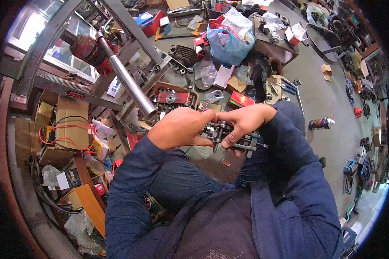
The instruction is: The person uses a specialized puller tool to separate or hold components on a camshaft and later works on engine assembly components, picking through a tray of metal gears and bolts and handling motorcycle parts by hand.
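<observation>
Mechanism (221,131) of grey metal sits between my hands, held up in front of me over the floor (216,169) between my knees. My left hand (180,127) is bent around its left end, fingers drawn in with little gap; the far fingertips are hidden. My right hand (247,122) has its thumb laid along the near side and the fingers curled under, closed on the right part, where bars jut out past them. The two hands come together at its top edge.

Just beyond are a red box (241,99) and, to its left, a tray (197,100) with a red-topped part (173,97) in it. Near my left hand is the lower end of a shiny tube (129,77), slanting up into a steel frame (34,47). Farther out are a blue bag (229,51), pliers (288,87) to the right, a spray can (321,123) lying on the floor, and, well left, a carton (72,129) with a red wire (65,148) across it.
</observation>
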